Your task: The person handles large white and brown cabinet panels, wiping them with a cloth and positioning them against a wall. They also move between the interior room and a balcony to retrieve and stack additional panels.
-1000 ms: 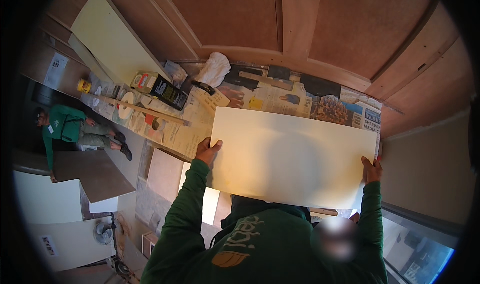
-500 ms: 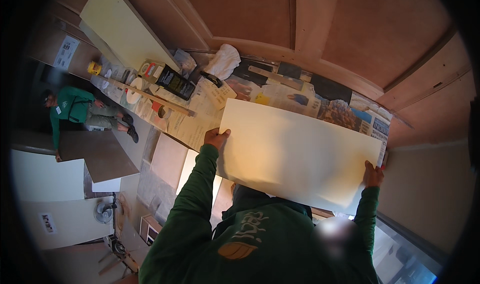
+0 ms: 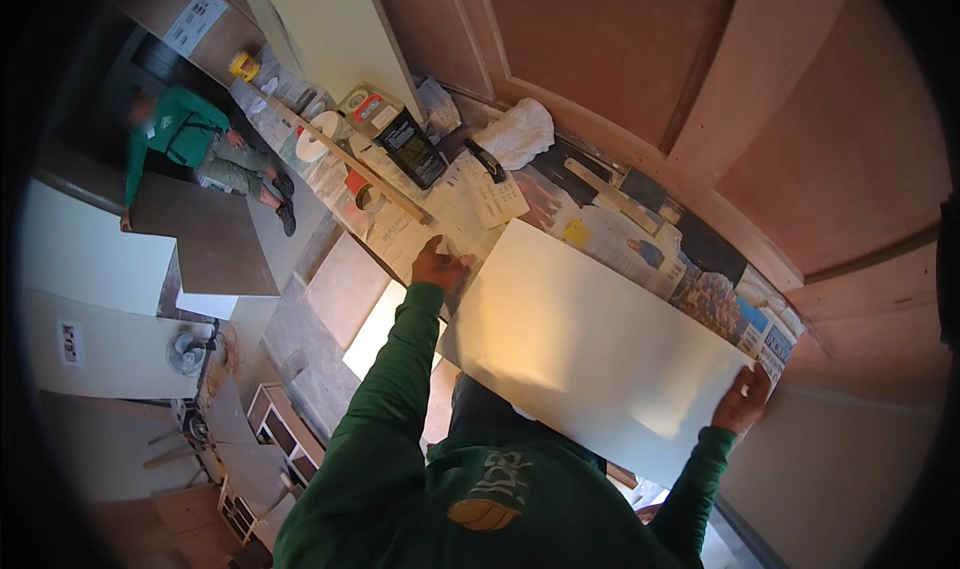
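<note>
A large cream-coloured flat rectangular board point(image 3: 590, 354) is held at its 2 short ends above newspaper sheets point(image 3: 640, 244) spread over the floor, tilted across the person's front. It looks rigid and smooth-faced, likely awkward rather than heavy, so gripping opposite edges suits it. The left hand point(image 3: 438, 265) lies with fingers spread at the board's far-left corner; the right hand point(image 3: 745, 399) is clamped on the right edge. A crumpled white cloth point(image 3: 520, 134) lies beyond.
</note>
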